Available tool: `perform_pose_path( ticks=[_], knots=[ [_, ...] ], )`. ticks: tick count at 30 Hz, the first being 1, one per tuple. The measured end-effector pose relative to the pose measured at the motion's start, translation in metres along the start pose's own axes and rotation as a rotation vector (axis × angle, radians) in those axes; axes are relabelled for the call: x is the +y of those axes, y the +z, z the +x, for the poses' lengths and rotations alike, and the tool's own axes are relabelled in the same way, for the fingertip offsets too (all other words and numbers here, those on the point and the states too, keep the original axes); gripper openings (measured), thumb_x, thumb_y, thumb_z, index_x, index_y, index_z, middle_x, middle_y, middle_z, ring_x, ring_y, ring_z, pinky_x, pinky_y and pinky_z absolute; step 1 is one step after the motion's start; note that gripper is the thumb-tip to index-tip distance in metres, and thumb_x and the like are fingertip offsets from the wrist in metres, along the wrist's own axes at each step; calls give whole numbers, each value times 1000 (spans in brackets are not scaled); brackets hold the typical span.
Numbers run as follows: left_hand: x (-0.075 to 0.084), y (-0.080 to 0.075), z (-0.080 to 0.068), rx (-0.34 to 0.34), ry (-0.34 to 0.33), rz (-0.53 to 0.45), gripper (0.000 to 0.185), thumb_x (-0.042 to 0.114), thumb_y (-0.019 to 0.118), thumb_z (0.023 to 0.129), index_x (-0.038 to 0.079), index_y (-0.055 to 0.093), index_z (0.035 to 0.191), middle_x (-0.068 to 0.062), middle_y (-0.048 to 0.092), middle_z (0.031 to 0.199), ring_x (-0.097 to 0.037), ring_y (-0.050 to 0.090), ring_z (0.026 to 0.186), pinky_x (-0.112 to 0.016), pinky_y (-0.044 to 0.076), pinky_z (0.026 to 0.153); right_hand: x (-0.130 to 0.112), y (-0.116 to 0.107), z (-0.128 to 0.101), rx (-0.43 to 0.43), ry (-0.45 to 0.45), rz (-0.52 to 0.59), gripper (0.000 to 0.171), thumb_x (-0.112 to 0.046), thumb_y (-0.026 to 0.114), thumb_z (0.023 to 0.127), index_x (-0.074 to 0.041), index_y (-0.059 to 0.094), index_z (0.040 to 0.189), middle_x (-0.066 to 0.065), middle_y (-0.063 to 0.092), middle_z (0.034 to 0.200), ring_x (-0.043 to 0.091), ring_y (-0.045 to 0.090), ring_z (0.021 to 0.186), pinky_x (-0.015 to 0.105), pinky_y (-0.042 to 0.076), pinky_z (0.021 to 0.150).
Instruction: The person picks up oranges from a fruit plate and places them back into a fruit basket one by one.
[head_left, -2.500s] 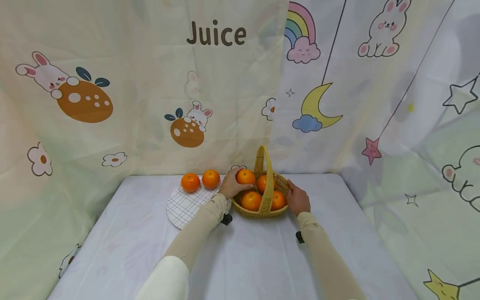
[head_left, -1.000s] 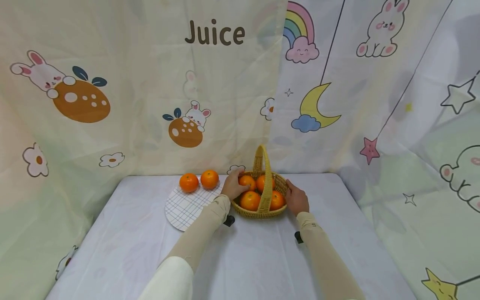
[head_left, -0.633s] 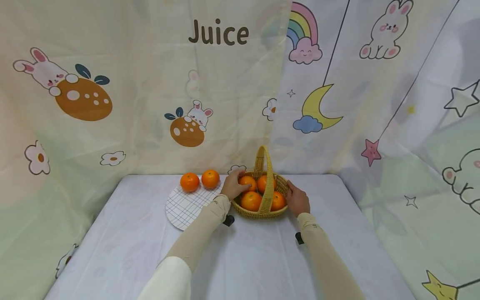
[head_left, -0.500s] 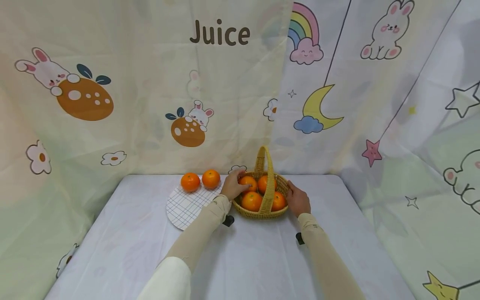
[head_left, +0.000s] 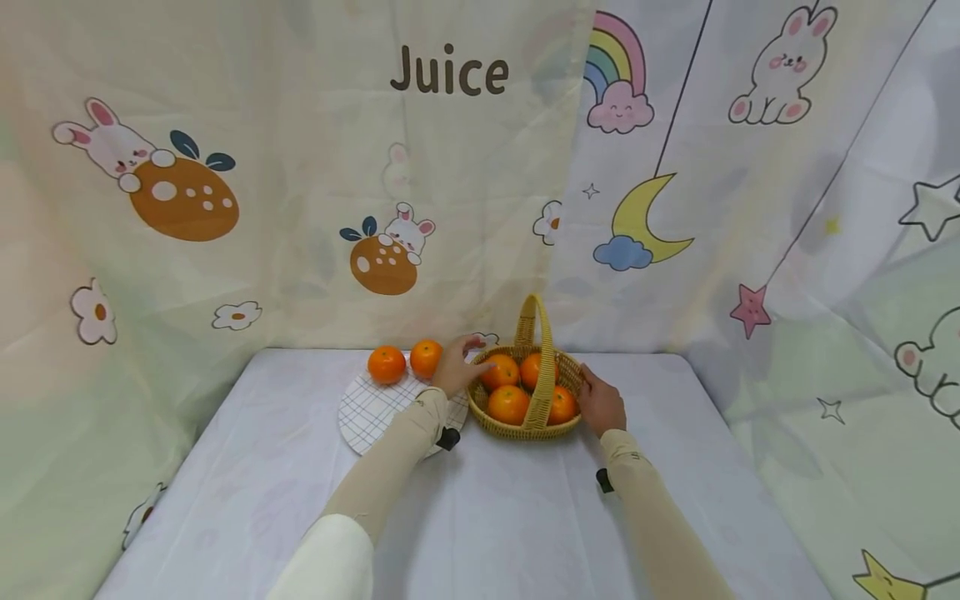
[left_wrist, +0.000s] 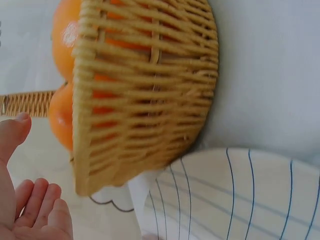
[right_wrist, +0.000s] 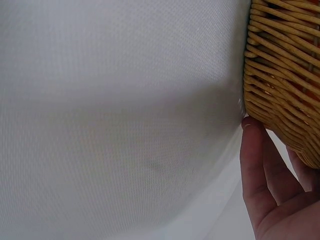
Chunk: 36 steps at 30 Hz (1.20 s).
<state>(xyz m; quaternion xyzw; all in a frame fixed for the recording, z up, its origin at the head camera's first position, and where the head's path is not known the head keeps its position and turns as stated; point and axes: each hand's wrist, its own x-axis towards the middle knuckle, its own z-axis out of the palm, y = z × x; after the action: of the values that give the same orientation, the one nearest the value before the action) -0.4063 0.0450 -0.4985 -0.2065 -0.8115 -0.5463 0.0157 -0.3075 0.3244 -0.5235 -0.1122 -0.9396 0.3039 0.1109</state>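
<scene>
A yellow wicker basket [head_left: 536, 429] with a tall arched handle holds several oranges, among them a back-left orange [head_left: 500, 372] and a front-left orange [head_left: 507, 405]. Just left of the rim, my left hand [head_left: 453, 367] has its thumb and fingers spread, holding nothing. In the left wrist view, that hand [left_wrist: 37, 210] is apart from the basket wall [left_wrist: 145, 95]. My right hand [head_left: 603, 406] holds the basket's right side. Its fingers [right_wrist: 252, 155] lie against the outer wicker [right_wrist: 280, 75] in the right wrist view; the thumb is hidden there.
Two more oranges, one at left [head_left: 386, 365] and one at right [head_left: 426, 358], sit at the back of a round white checked mat [head_left: 367, 414], partly under my left arm. White cloth covers the table [head_left: 495, 517]. A printed curtain [head_left: 300, 167] hangs behind.
My left hand first lowered an orange into the back left of the basket, then let go and drew back left with its fingers spreading. The right hand stayed at the basket.
</scene>
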Motion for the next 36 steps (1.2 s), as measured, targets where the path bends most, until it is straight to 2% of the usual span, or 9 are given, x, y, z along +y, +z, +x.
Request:
perform_pose_path(
  ticks=[3,8,12,15,20,24,27,32,36],
  knots=[
    [1,-7,0,20,-36,12,64,20,81,82,0,51,135,-18,54,135,-33,49,127,-42,39,107,1,0,1,18,2,1,47,-17,40,102,-12,40,149,17,51,140,29,56,75,38,47,63],
    [7,-26,-5,49,-54,19,65,16,80,82,-2,49,136,-20,53,137,-34,48,128,-43,38,108,3,1,2,20,5,5,46,-17,39,102,-12,41,148,19,52,138,26,50,63,34,43,56],
    [9,-43,-10,103,-79,77,65,18,82,80,-1,52,134,-17,55,134,-33,50,126,-44,40,106,2,2,0,1,1,9,47,-17,39,102,-11,40,149,20,52,138,23,45,55,32,41,52],
    [3,-53,-10,133,-88,105,67,22,82,80,-1,51,135,-15,55,135,-30,50,126,-42,40,107,4,2,-1,12,-7,10,47,-16,40,102,-11,41,149,20,52,138,23,45,54,32,41,51],
    [-12,-68,-13,155,-89,13,69,17,81,81,-5,48,137,-18,52,138,-31,47,129,-42,37,109,8,2,-2,27,-17,18,46,-15,40,103,-11,40,149,21,52,138,21,45,55,31,41,50],
    [-24,-83,-19,167,-100,-10,67,14,80,82,-7,47,137,-21,51,137,-35,46,129,-43,36,110,11,4,-6,0,8,23,47,-17,38,103,-11,39,149,23,57,130,21,43,51,31,41,48],
    [-29,-93,-24,194,-118,17,66,15,80,82,-5,49,136,-20,52,136,-36,46,128,-44,36,109,12,6,-8,-9,18,19,47,-17,38,102,-10,39,149,25,58,129,22,44,52,31,41,49],
    [-31,-103,-29,222,-133,40,69,20,81,81,-3,48,137,-17,52,137,-35,45,129,-46,37,108,10,5,-7,14,-2,8,46,-16,38,103,-10,40,149,21,52,137,23,46,57,32,42,54],
    [-33,-110,-30,247,-104,68,72,23,83,79,-3,48,137,-17,51,137,-36,45,128,-47,37,108,6,3,-5,18,-4,26,47,-16,38,103,-12,40,149,21,53,137,23,45,56,32,41,52]
  ],
)
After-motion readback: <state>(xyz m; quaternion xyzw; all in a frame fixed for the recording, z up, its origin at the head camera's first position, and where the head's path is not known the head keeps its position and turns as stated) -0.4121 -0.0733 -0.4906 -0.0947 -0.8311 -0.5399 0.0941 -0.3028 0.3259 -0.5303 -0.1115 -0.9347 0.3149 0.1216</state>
